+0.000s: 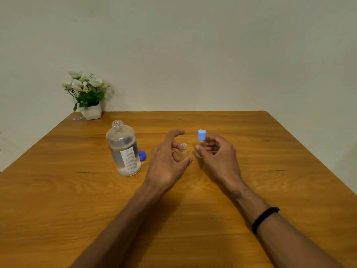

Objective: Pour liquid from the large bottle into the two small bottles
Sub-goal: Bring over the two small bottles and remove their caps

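The large clear bottle (pixel 123 149) stands uncapped left of centre, partly filled with clear liquid, and its dark blue cap (pixel 142 155) lies on the table just behind it. A small clear bottle (pixel 183 149) with no cap stands upright on the table. My left hand (pixel 167 161) is cupped loosely around it, with the index finger spread high and the thumb near its base. My right hand (pixel 216 151) grips the second small bottle (pixel 201 144), whose light blue cap (pixel 201 134) sticks up above my fingers. Most of that bottle's body is hidden by my fingers.
The wooden table (pixel 270 151) ends at a plain wall. A white pot of white flowers (pixel 87 97) stands at its back left corner. A black band (pixel 264 219) is on my right wrist.
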{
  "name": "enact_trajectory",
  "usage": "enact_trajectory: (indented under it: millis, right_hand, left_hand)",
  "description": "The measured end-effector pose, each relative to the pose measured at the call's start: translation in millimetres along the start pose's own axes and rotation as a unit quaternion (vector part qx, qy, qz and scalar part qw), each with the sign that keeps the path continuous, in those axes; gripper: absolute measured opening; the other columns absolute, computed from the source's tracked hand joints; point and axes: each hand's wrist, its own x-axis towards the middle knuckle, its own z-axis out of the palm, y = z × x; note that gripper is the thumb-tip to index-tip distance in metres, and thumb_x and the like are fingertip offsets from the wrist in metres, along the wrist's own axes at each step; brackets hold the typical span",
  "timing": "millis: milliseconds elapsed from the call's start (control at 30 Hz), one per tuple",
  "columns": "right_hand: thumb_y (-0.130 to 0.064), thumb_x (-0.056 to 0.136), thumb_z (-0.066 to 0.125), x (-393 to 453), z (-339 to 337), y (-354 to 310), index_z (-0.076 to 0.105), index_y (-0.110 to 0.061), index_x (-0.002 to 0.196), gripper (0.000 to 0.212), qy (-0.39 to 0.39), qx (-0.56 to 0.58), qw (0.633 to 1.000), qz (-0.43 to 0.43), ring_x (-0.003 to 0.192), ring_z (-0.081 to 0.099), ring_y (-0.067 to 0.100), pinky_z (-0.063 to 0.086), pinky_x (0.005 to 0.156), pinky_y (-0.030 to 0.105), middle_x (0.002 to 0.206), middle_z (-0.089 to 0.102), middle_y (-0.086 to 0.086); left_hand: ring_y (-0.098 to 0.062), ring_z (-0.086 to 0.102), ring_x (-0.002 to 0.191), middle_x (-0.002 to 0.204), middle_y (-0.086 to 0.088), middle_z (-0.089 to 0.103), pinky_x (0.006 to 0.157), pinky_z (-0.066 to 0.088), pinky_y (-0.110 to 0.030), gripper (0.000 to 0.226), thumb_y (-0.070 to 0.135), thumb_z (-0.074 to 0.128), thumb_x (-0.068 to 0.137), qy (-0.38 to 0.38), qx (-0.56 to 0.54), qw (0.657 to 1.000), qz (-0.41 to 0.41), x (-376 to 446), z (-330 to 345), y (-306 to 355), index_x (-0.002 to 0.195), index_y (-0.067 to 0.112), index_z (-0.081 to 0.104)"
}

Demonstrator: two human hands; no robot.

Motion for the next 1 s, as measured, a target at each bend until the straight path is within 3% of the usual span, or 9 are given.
enact_trajectory:
  millis: [200,367,500,600,767,867,933,1000]
  right_hand:
    - [-0.033,0.091,0.083,2,1,1,0.068,-0.025,0.126,0.04,0.0,0.0,1.0,0.002,0.098,0.068,0.0,0.056,0.079,0.016,0.106,0.072,-0.014]
    - [-0.025,0.087,0.087,5,-4,-3,0.073,-0.025,0.113,0.029,-0.006,0.087,0.996,0.0,0.093,0.074,0.006,0.061,0.08,0.023,0.1,0.078,-0.007]
    - [-0.022,0.083,0.088,10,-20,-19,0.079,-0.016,0.106,0.025,-0.051,0.255,0.966,0.018,0.089,0.076,0.02,0.065,0.079,0.035,0.095,0.08,0.001]
    - [-0.023,0.084,0.086,12,-36,-27,0.077,-0.005,0.116,0.037,-0.169,0.371,0.911,0.054,0.081,0.071,0.023,0.063,0.075,0.035,0.096,0.074,0.013]
    - [-0.033,0.081,0.091,7,-36,-29,0.068,0.005,0.126,0.063,-0.36,0.428,0.826,0.075,0.081,0.075,0.026,0.064,0.077,0.039,0.103,0.073,0.02]
    - [-0.031,0.085,0.088,1,-31,-33,0.07,0.003,0.125,0.056,-0.411,0.452,0.787,0.084,0.086,0.075,0.026,0.064,0.08,0.04,0.104,0.073,0.019]
    - [-0.029,0.087,0.086,1,-30,-34,0.069,0.004,0.126,0.054,-0.428,0.47,0.766,0.094,0.087,0.075,0.026,0.065,0.081,0.039,0.105,0.073,0.019]
    - [-0.026,0.089,0.084,0,-30,-35,0.067,0.006,0.128,0.053,-0.438,0.482,0.751,0.107,0.088,0.075,0.026,0.065,0.082,0.039,0.106,0.073,0.02]
  left_hand:
    - [0.005,0.062,0.075,0.103,0.018,0.059,0.063,0.052,-0.008,0.082,0.032,0.088,0.081,-0.011,0.002,1.0,-0.011,1,0,-3,0.149,0.039,0.043]
    - [-0.005,0.052,0.08,0.108,0.018,0.054,0.07,0.05,-0.023,0.079,0.077,0.073,0.073,0.057,0.005,0.998,0.02,2,-3,0,0.142,0.046,0.049]
    - [-0.012,0.055,0.082,0.101,0.015,0.06,0.064,0.048,-0.024,0.05,0.063,0.061,0.092,0.149,-0.023,0.985,0.088,4,-11,8,0.13,0.032,0.065]
    - [-0.015,0.059,0.087,0.103,0.016,0.067,0.066,0.05,-0.026,0.038,0.051,0.06,0.097,0.172,-0.063,0.978,0.104,4,-16,14,0.126,0.028,0.07]
    - [-0.015,0.07,0.11,0.118,0.015,0.076,0.083,0.056,-0.047,0.028,0.038,0.061,0.101,0.061,-0.176,0.98,0.063,5,-23,24,0.126,0.033,0.072]
    - [-0.008,0.068,0.119,0.125,0.008,0.076,0.093,0.057,-0.031,0.031,0.03,0.059,0.102,-0.01,-0.231,0.972,0.048,7,-28,26,0.129,0.021,0.072]
    - [-0.002,0.068,0.115,0.129,0.002,0.075,0.088,0.051,-0.014,0.031,0.019,0.055,0.107,-0.046,-0.265,0.962,0.039,6,-31,29,0.134,0.012,0.069]
    - [-0.004,0.068,0.115,0.13,-0.001,0.075,0.088,0.05,-0.013,0.035,0.014,0.049,0.107,-0.077,-0.299,0.95,0.032,5,-33,32,0.138,0.009,0.065]
